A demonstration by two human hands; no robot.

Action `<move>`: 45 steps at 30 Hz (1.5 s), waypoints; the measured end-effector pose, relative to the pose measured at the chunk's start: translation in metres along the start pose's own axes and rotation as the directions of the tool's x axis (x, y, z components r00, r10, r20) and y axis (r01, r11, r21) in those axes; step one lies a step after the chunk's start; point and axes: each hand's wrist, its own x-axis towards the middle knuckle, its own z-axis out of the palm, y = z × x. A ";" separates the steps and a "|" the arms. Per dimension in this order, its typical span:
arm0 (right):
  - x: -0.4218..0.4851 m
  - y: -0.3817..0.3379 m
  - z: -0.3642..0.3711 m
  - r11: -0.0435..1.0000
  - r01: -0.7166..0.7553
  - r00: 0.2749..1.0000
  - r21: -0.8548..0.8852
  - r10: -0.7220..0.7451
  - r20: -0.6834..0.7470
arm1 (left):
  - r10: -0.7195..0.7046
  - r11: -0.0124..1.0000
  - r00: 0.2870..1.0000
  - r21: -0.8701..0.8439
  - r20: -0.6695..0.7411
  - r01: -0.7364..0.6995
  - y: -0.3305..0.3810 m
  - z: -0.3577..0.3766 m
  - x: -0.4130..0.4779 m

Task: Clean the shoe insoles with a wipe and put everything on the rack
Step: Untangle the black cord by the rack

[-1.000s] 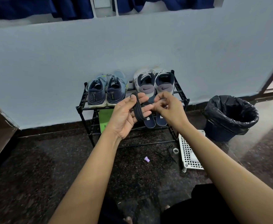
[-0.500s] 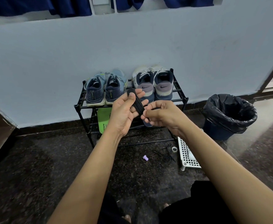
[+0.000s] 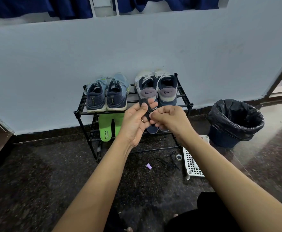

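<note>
A black metal rack (image 3: pixel 78 113) stands against the wall. On its top shelf sit a blue pair of shoes (image 3: pixel 106 96) and a grey-white pair (image 3: pixel 157 87). Two green insoles (image 3: pixel 106 128) and two navy insoles (image 3: pixel 152 130) lean on the lower shelf. In front of the rack my left hand (image 3: pixel 134 121) holds a black bundled lace (image 3: pixel 144 106) between thumb and fingers. My right hand (image 3: pixel 170 119) pinches the lower end of the same bundle. No wipe is in sight.
A bin lined with a black bag (image 3: pixel 235 121) stands to the right. On the dark floor lie a white perforated basket (image 3: pixel 192 161), a loose black lace (image 3: pixel 168 164), a small tape roll (image 3: pixel 179 157) and a purple cap (image 3: pixel 149 166).
Both hands have dropped slightly and stayed on the black bundle. My right hand's fingers have curled tighter at its lower end.
</note>
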 end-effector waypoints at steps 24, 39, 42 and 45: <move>0.015 0.030 -0.007 0.875 0.115 0.953 -0.469 -0.231 -0.197 | -0.207 0.949 0.978 -0.247 -0.015 0.197 -0.040 0.026 0.020; 0.036 0.069 -0.040 0.783 0.028 0.927 -0.621 -0.253 -0.278 | -0.448 0.874 0.893 -0.228 -0.038 0.428 -0.063 0.059 0.037; 0.043 0.084 -0.054 0.862 -0.073 0.955 -0.502 -0.085 -0.285 | -0.532 0.834 0.844 -0.209 -0.063 0.510 -0.073 0.053 0.043; 0.055 0.101 -0.071 0.887 -0.180 0.945 -0.424 0.036 -0.326 | -0.616 0.784 0.782 -0.171 -0.097 0.596 -0.088 0.048 0.052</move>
